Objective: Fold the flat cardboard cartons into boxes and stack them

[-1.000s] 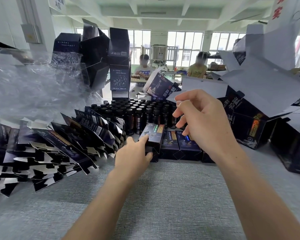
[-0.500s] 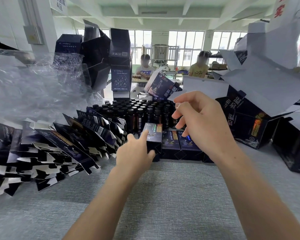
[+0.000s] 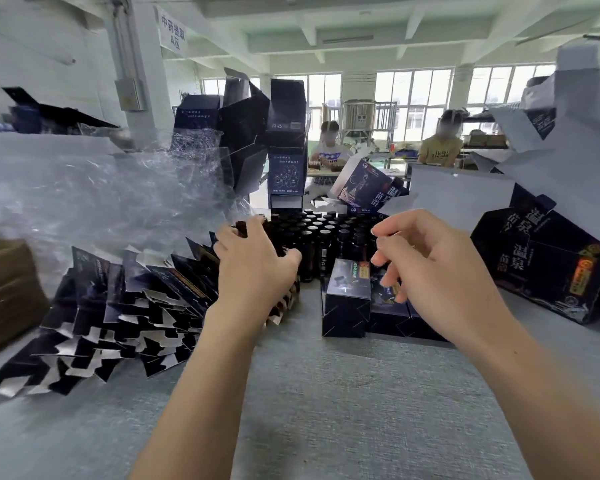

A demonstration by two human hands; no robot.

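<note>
The left hand (image 3: 253, 271) has swung from the folded box (image 3: 345, 299) at centre to the fanned flat cartons (image 3: 125, 306) at left. Its fingers curve over them, grip unclear. The right hand (image 3: 440, 271) hovers empty, loosely curled. Fetching the next carton likely calls for pulling one free.

Dense block of dark capped bottles (image 3: 326, 233) upright on the grey table (image 3: 343, 410), crumpled clear plastic film (image 3: 101, 202) heaped to its left. Brown corrugated box (image 3: 4, 292) at the left edge. Beyond, seated person in white shirt (image 3: 329, 152), another in yellow shirt (image 3: 440, 148), steel tank (image 3: 357, 114) between.
</note>
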